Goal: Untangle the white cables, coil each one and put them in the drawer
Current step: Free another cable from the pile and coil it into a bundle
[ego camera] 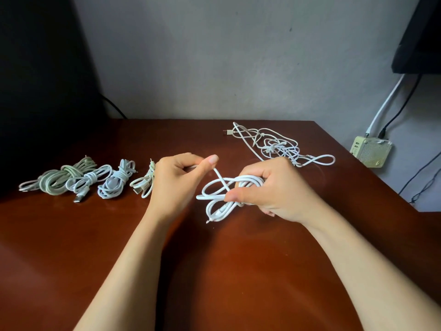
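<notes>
A white cable is gathered in loops above the brown table. My right hand grips the bundle of loops, thumb pressed across it. My left hand pinches the cable's free strand, which crosses over the loops. One cable end dangles below the bundle. A tangle of white cables lies loose at the back right of the table. Several coiled cables lie in a row at the left. No drawer is in view.
A dark object stands at the back left. A small white box with plugged wires hangs past the table's right edge. A grey wall runs behind the table.
</notes>
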### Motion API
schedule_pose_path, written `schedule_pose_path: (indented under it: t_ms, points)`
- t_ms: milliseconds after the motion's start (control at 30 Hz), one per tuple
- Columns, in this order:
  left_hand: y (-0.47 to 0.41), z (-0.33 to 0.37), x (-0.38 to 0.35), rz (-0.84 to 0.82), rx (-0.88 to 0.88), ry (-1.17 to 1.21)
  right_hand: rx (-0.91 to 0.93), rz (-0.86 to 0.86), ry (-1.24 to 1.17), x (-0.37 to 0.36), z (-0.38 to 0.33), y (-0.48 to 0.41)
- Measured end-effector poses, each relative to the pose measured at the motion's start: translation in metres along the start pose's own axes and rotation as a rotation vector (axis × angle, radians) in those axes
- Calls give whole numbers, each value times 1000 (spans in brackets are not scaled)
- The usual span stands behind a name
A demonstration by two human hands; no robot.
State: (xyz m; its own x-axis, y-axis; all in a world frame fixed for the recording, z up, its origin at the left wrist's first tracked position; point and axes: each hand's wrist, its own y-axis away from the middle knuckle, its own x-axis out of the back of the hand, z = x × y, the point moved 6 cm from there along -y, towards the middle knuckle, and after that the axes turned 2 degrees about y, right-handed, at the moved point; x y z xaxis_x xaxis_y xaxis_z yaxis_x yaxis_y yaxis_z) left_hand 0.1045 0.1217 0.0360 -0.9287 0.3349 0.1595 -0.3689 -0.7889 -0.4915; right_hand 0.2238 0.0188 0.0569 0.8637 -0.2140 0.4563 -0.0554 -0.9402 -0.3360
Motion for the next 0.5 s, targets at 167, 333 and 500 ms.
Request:
schedule_pose_path:
  t_ms: [167, 333, 500]
  points:
    - [5, 9, -15, -133, 72, 194, 11, -14, -221, 2, -7, 1]
    - [10, 14, -25, -241, 147, 342, 30, 161, -258, 10, -12, 1]
    - [11, 16, -28, -252, 149, 371, -22, 241, -225, 11, -8, 3]
